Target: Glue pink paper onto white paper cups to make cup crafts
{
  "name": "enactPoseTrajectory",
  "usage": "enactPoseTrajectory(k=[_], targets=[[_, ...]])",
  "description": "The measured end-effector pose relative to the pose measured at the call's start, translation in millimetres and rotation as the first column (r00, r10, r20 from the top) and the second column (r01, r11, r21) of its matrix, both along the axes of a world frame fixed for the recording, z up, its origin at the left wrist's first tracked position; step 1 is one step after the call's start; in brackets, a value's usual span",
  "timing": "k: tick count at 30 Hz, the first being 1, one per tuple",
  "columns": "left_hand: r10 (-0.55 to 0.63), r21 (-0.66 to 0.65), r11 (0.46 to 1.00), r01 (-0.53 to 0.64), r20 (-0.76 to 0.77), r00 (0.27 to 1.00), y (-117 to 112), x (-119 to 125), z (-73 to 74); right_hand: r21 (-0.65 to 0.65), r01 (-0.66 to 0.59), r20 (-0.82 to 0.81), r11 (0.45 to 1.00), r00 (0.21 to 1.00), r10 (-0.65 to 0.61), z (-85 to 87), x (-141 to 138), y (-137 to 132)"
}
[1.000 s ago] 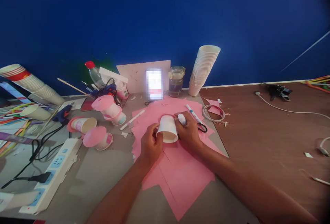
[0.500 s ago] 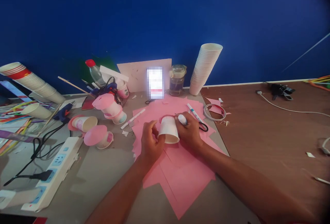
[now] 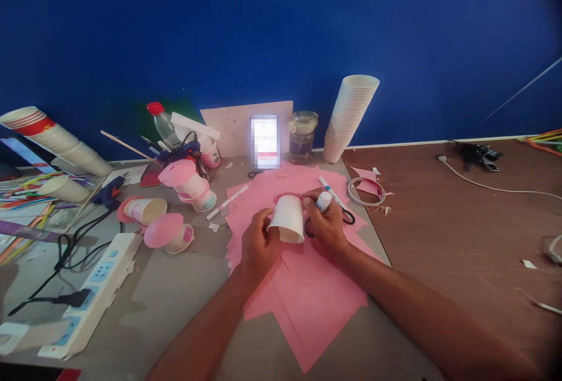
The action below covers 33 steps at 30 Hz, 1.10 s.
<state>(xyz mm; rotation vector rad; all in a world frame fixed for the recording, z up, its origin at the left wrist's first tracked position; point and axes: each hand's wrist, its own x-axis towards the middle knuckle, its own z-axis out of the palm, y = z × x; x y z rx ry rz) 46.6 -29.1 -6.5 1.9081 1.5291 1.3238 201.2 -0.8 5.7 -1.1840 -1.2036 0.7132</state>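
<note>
My left hand is closed around the left side of a white paper cup, its open mouth tilted down toward me. At the cup's far end a pink paper piece shows in part. A white marker is gripped in my right hand, just right of the cup; its tip is hidden by the fingers. Beneath both hands lie jagged pink paper sheets. Black-handled scissors and another marker rest beside my right hand.
Pink-topped paper cups stand to the left, near a power strip and a glue gun. A phone, a jar and a tall cup stack line the blue wall. A tape roll lies right.
My right hand has shifted slightly right with the marker, opening a small gap to the cup's side. The cup has turned slightly in my left hand.
</note>
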Motion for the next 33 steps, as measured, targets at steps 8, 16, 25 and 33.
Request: enactPoseTrajectory(k=[8,16,25,33], targets=[[-0.006,-0.185,0.982,0.041,0.19,0.982,3,-1,4.7,-0.077,-0.164,-0.423,0.983,0.899,0.117,-8.8,9,13],[0.031,-0.305,0.943,0.133,0.476,0.879,8,1,1.6,-0.244,-0.266,-0.451,0.933,0.882,0.134,-6.2,4,10],[0.041,-0.373,0.9,0.228,0.593,0.804,10,1,-0.4,-0.208,-0.47,-0.575,0.858,0.768,0.281,-0.9,2,4],[0.089,-0.413,0.883,0.221,0.611,0.786,11,3,2.8,-0.143,-0.512,-0.658,0.847,0.688,0.304,-2.8,0,5]])
